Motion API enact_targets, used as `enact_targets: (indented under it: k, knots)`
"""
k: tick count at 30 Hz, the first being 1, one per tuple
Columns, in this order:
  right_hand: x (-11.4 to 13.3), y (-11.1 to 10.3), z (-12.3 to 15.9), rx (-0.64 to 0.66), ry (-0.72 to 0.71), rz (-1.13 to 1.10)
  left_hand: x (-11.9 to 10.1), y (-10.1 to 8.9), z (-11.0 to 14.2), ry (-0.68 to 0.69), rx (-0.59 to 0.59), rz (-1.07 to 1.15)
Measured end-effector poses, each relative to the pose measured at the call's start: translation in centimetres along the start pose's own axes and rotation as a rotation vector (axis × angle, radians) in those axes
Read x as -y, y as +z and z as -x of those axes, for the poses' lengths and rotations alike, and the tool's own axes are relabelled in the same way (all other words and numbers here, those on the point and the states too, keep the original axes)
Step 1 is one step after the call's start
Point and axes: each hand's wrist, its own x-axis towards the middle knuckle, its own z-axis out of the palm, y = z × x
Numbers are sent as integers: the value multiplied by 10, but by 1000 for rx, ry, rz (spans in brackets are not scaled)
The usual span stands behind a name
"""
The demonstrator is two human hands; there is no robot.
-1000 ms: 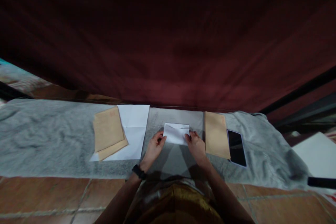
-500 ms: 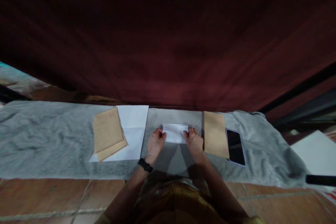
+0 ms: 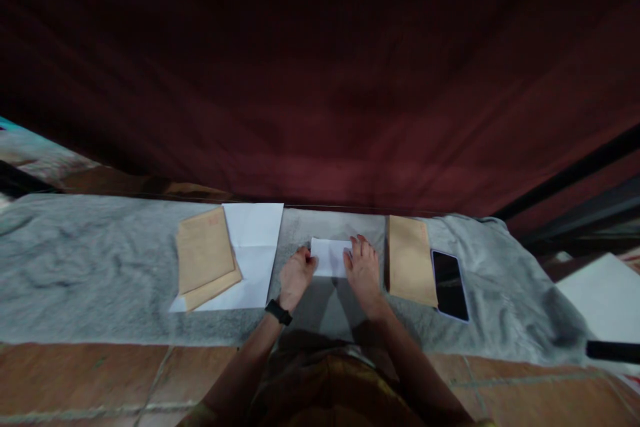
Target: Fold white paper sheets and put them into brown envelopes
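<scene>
A small folded white sheet of paper (image 3: 330, 258) lies in front of me on the grey cloth (image 3: 120, 267). My left hand (image 3: 297, 275), with a black watch on its wrist, pinches the paper's left edge between thumb and fingers. Across from it, my right hand (image 3: 363, 268) rests on the paper's right end, fingers stretched out and slightly spread over it. On the left are brown envelopes (image 3: 206, 250) on top of a larger creased white sheet (image 3: 257, 257). To the right of my right hand lies another brown envelope (image 3: 411, 260).
A phone (image 3: 450, 285) with a dark screen lies beside the right envelope. Behind the cloth hangs a dark red curtain (image 3: 320, 93). Tiled floor (image 3: 85, 380) shows along the near edge, and a white panel (image 3: 600, 297) stands at far right.
My right hand has moved from gripping the paper's right edge to lying over its right end, with the fingers extended. The left hand keeps its hold at the left edge.
</scene>
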Motion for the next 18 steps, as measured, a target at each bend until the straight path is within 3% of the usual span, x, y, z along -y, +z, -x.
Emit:
enact_targets:
  k: [4, 13, 16, 18]
  knots:
    - [16, 16, 14, -21, -170, -129, -1, -2, -1, 22, 12, 12]
    - [19, 33, 29, 34, -143, -1, -4, 5, 11, 28, -63, -99]
    - [19, 34, 29, 30, -139, 13, -6, 17, 16, 168, -192, -153]
    - [19, 35, 30, 27, -152, 17, -8, 28, 17, 352, -248, -162]
